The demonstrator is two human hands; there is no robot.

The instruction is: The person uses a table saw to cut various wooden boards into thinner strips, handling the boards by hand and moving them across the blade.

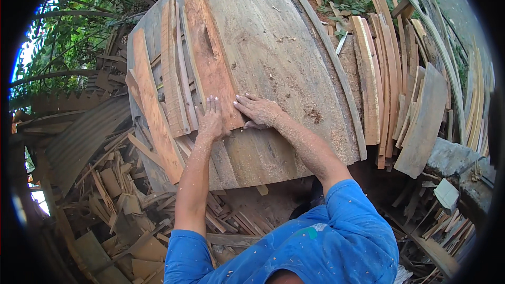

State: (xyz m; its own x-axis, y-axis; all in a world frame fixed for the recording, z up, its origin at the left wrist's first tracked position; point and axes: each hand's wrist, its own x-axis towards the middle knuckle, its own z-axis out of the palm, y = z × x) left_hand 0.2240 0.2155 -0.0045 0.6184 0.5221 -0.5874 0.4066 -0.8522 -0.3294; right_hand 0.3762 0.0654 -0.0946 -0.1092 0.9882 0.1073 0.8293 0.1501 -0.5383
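Note:
A long reddish-brown plank [214, 58] lies lengthwise on a large weathered wooden table [294, 84], with a dark split near its middle. Both my hands are at its near end. My left hand [211, 123] has its fingers laid on top of the plank, with the thumb by the end edge. At the near right corner, my right hand [259, 111] reaches over the side with fingers on the upper face and the thumb low at the edge. Sawdust clings to both forearms.
Narrower boards [173, 68] and a rough-edged slab [152, 100] lie left of the plank. Sawdust [314, 114] is scattered over the tabletop. Stacked strips [386, 73] stand at the right. Offcuts [118, 194] cover the ground at lower left, near a corrugated sheet [84, 137].

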